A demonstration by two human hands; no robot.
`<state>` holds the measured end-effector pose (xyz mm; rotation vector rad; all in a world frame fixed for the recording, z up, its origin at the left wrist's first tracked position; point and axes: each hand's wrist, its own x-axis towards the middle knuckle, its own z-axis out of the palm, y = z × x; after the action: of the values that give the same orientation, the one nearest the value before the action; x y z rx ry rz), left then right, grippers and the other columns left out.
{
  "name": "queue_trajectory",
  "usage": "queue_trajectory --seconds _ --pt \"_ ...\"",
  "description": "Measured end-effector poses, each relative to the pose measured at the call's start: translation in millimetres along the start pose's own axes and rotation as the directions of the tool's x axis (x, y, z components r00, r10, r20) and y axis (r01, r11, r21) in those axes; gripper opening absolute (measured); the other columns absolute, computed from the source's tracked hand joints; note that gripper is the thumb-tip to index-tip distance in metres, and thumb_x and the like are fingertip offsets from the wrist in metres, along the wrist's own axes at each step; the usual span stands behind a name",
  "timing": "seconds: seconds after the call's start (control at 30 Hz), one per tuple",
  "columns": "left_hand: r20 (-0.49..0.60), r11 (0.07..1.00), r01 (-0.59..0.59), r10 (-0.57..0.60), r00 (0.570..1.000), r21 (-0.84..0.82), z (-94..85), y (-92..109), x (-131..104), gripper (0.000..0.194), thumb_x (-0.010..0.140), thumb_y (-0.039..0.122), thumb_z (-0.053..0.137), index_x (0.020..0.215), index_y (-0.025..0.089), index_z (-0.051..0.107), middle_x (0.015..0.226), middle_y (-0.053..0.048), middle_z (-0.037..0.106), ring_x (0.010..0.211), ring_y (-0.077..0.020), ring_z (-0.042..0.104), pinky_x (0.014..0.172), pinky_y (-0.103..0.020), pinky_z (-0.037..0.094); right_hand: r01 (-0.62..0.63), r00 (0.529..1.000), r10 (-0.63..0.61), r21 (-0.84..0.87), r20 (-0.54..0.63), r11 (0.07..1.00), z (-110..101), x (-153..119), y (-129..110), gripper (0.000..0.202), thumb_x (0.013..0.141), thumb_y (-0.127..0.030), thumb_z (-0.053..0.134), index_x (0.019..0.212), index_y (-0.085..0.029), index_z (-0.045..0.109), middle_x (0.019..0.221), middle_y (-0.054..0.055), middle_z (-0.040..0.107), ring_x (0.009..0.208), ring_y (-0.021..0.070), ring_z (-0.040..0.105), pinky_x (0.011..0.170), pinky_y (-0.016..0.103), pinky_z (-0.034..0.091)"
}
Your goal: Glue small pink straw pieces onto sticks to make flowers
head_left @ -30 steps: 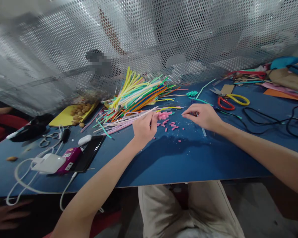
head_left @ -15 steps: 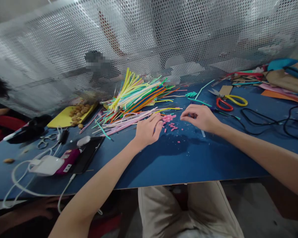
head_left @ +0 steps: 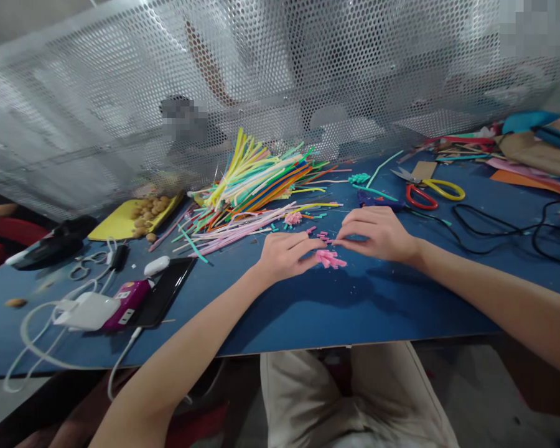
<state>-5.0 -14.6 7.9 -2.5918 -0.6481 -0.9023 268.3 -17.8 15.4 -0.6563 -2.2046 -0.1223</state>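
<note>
My left hand (head_left: 289, 254) pinches a pink cluster of short pipe cleaner pieces (head_left: 330, 259) just above the blue table. Facing it from the right, my right hand (head_left: 376, 233) has thumb and forefinger pressed together; whatever lies between them is too small to make out. Short pink pipe cleaner pieces (head_left: 323, 236) lie on the table behind the fingertips. Farther back rests another pink cluster (head_left: 293, 218), with small teal pieces around it. A dark blue glue gun (head_left: 378, 200) with a black cord lies behind my right hand.
Colourful pipe cleaners (head_left: 261, 180) are heaped against the perforated metal screen (head_left: 242, 74). Scissors (head_left: 429, 186) and a teal cluster (head_left: 359, 178) lie at right. At left are a black phone (head_left: 172, 289), a power bank (head_left: 128, 303), white cables and a yellow tray (head_left: 109, 223).
My left hand has lifted the pink cluster and brought it nearer to me and right. My right hand has moved slightly down and left towards it. The second pink cluster has come into view.
</note>
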Motion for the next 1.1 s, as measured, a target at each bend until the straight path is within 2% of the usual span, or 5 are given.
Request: queue_trajectory --seconds 0.33,0.67,0.83,0.97,1.1 --pt "-0.008 0.998 -0.058 0.057 0.998 -0.032 -4.6 6 5 0.028 0.105 0.045 0.050 0.106 0.028 0.073 0.072 0.002 0.070 0.055 -0.0090 0.057 0.056 -0.025 0.039 0.231 0.971 -0.221 -0.122 0.091 0.965 -4 1 -7 0.019 0.102 -0.035 0.059 0.095 -0.027 0.075 0.093 0.002 0.077 0.078 0.0151 0.064 0.073 0.033 0.042" --pt "0.127 0.994 -0.034 0.047 0.991 -0.103 -4.2 12 8 0.016 0.105 0.033 0.051 0.106 0.022 0.063 0.089 -0.002 0.076 0.069 -0.0125 0.068 0.055 -0.027 0.041 0.336 0.938 -0.317 -0.152 0.139 0.929 -6 3 -6 0.028 0.106 -0.034 0.050 0.092 -0.027 0.073 0.096 0.001 0.078 0.075 0.0143 0.061 0.071 0.035 0.038" --pt "0.096 0.998 -0.026 0.032 0.995 -0.062 -3.0 10 8 0.015 0.104 0.030 0.052 0.105 0.020 0.063 0.095 -0.002 0.077 0.074 -0.0120 0.071 0.057 -0.025 0.042 0.204 0.962 -0.168 -0.159 0.214 0.966 -1 5 3 0.025 0.105 -0.033 0.051 0.098 -0.025 0.074 0.096 0.003 0.079 0.080 0.0161 0.064 0.079 0.036 0.038" --pt "0.085 0.999 0.035 -0.033 0.996 -0.016 -3.0 3 6 0.024 0.106 0.031 0.045 0.107 0.021 0.067 0.096 -0.004 0.078 0.079 -0.0130 0.073 0.062 -0.024 0.044 -0.081 0.972 0.099 -0.091 0.212 0.993 4 2 19 0.020 0.101 -0.029 0.056 0.103 -0.025 0.076 0.103 0.003 0.080 0.089 0.0188 0.071 0.081 0.035 0.042" --pt "0.101 0.979 0.200 -0.204 0.974 0.048 -0.8 -2 5 0.031 0.107 0.036 0.043 0.109 0.021 0.070 0.100 -0.005 0.079 0.083 -0.0153 0.074 0.063 -0.025 0.047 -0.342 0.924 0.327 0.048 0.200 0.938 3 -1 25 0.026 0.101 -0.031 0.053 0.098 -0.023 0.078 0.099 0.003 0.080 0.084 0.0188 0.072 0.074 0.031 0.048"
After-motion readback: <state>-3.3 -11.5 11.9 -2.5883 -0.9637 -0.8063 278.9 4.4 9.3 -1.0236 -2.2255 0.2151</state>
